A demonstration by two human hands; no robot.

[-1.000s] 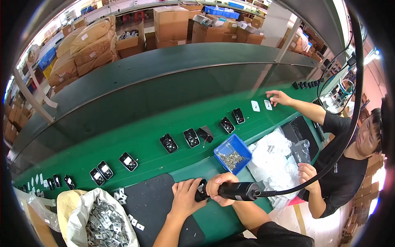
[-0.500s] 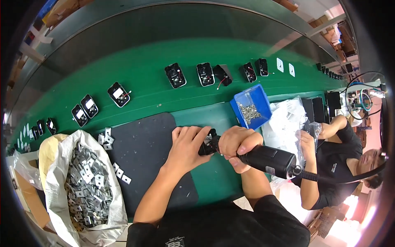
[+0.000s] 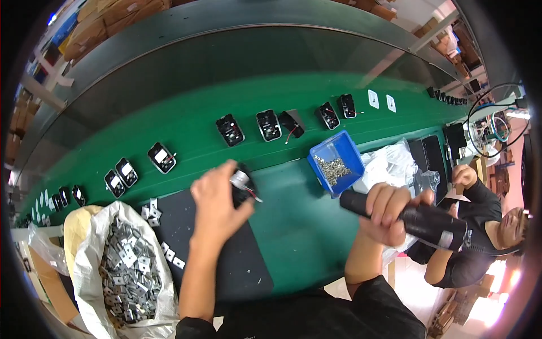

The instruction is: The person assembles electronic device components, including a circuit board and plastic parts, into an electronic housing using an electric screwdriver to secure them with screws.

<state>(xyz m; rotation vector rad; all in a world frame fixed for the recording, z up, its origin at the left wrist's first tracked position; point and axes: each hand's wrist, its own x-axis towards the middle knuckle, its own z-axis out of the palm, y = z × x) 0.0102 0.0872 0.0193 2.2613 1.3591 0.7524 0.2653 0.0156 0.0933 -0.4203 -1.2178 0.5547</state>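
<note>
My left hand (image 3: 214,198) is closed around a small black device housing (image 3: 243,183), over the belt's near edge by the dark mat. A silvery-white piece and a thin wire with a white plug show on the housing. My right hand (image 3: 387,214) grips a black electric screwdriver (image 3: 435,229), which lies slantwise with its front end toward the left. That front end is close to the near side of a blue bin (image 3: 352,175) of small screws (image 3: 332,169). A gap of green worktop separates the screwdriver from the housing.
A white sack (image 3: 164,277) of square metal plates (image 3: 127,271) stands at the left; several loose plates (image 3: 172,257) lie on the dark mat (image 3: 226,271). Black housings (image 3: 230,130) line the green belt (image 3: 197,135). Right of the bin are plastic bags (image 3: 389,166) and a co-worker (image 3: 474,237).
The screwdriver has come away from the housing and moved right with my right hand. My left hand has carried the housing left and away from me. The view has shifted slightly.
</note>
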